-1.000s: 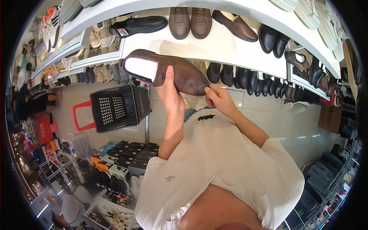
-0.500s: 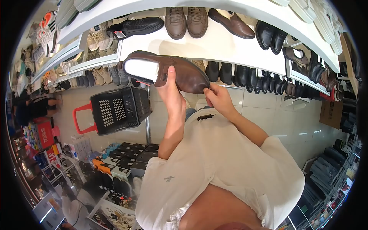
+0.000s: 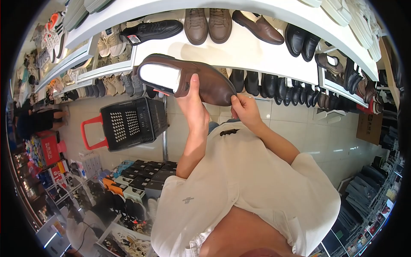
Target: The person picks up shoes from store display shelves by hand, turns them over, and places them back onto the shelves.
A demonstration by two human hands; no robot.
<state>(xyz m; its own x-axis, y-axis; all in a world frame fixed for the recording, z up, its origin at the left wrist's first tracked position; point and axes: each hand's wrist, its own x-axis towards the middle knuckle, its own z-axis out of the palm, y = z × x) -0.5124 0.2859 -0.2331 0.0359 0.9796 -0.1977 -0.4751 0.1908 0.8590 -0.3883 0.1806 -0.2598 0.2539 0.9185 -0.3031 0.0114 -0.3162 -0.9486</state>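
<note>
A brown leather shoe point(image 3: 209, 85) is held up in front of the shelf, its toe pointing right and its white insole showing at the left. My left hand point(image 3: 192, 103) grips it from below at the middle, the thumb lying over its upper side. At the toe, my right hand point(image 3: 245, 110) pinches the tip between thumb and bent fingers. Behind the shoe, the white shelf point(image 3: 265, 55) bears a black shoe point(image 3: 156, 31), a pair of taupe lace-up shoes point(image 3: 208, 25) and a brown loafer point(image 3: 259, 28).
A black basket point(image 3: 135, 124) with a red handle stands on the floor at the left. Stacked shoe boxes point(image 3: 145, 173) lie below it. More shoes line a lower shelf. A cardboard box point(image 3: 369, 127) and folded jeans point(image 3: 364, 192) are at the right. Another person point(image 3: 40, 122) stands far left.
The shoe has tilted slightly in my hands and its toe has shifted a little to the right. Both hands have kept their hold on it.
</note>
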